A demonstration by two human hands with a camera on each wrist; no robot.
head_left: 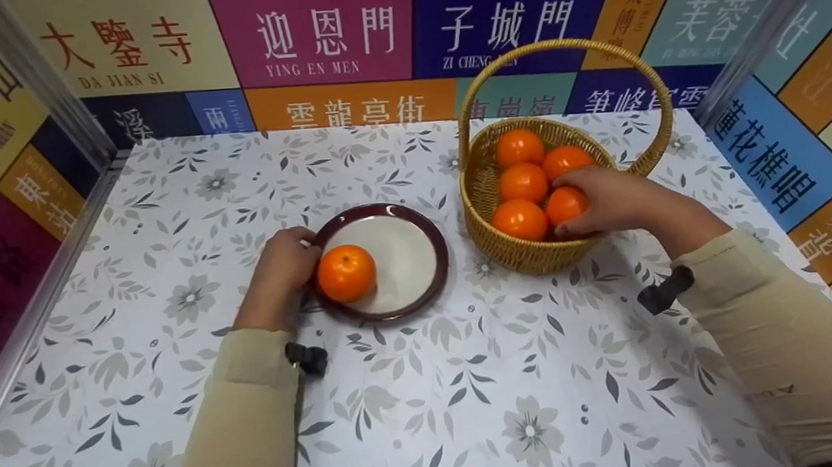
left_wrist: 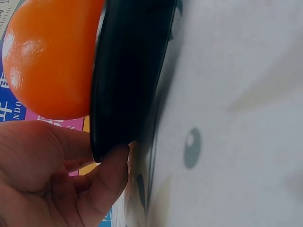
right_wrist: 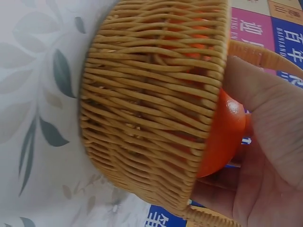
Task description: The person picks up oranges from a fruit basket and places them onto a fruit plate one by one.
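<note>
- Head view: the left hand (head_left: pixel 278 274) is holding the plate (head_left: pixel 407 260) at its left rim, probably for steadying it; the plate is lying left of the basket (head_left: pixel 538 256) on the flowered cloth (head_left: pixel 432 413).
- A lone orange (head_left: pixel 346 273) is resting on the plate's left part, apparently leaving the right part bare for more fruit.
- The right hand (head_left: pixel 613 201) is reaching over the basket's right rim, digits curling round one orange (head_left: pixel 563 207) from its far and near sides, presumably for a secure hold. Four other oranges (head_left: pixel 522 183) are lying beside it in the basket.
- The handle (head_left: pixel 558 45) is standing upright and arching over the far part, seemingly leaving the near side accessible.
- Left wrist view: thumb and fingers are clamping the plate's edge from above and below, away from the fruit. The plate's underside is showing dark; whether its base is touching the cloth, I cannot tell.
- Right wrist view: the hand is gripping the orange, which is bulging above the basket rim. The wicker is hiding its lower part, so whether it is being lifted is unclear; the other fruit is showing only as orange patches through the weave.
</note>
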